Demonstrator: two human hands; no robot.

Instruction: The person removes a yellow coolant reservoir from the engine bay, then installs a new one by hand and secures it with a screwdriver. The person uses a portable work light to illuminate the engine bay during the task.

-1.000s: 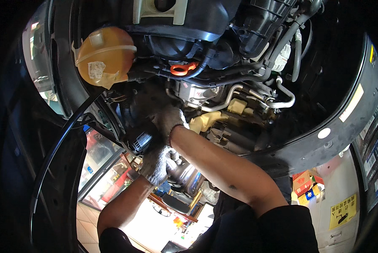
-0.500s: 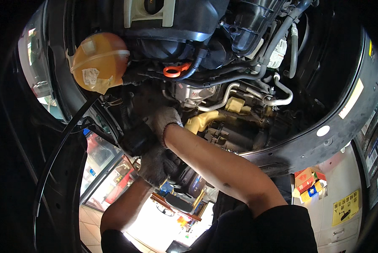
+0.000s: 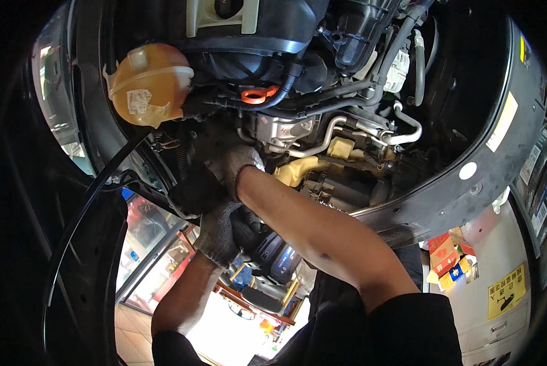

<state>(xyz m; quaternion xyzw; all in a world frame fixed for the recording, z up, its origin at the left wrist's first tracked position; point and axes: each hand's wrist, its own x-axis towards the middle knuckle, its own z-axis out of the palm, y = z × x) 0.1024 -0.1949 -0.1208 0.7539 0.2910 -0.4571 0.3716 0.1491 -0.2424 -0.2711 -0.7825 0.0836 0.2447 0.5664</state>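
Both my hands wear grey work gloves and are close together at the left front of a car's engine bay. My left hand (image 3: 215, 236) is wrapped around the handle of a black cordless power tool (image 3: 194, 190), and its battery pack (image 3: 279, 259) points toward my body. My right hand (image 3: 240, 163) reaches past the tool's body, just above my left hand. Its fingers go into deep shadow below the coolant tank, so what they touch is hidden. The tool's working end is also out of sight.
An amber coolant tank (image 3: 148, 85) sits at the left. An orange dipstick ring (image 3: 258, 95), black hoses and silver metal pipes (image 3: 328, 131) are near my right hand. A yellowish duct (image 3: 298, 169) lies beside my right wrist. The dark fender edge (image 3: 456, 194) curves along the right.
The view has shifted slightly, so the engine bay sits a little differently. My left hand stays on the power tool, and my right hand remains in the same dark gap.
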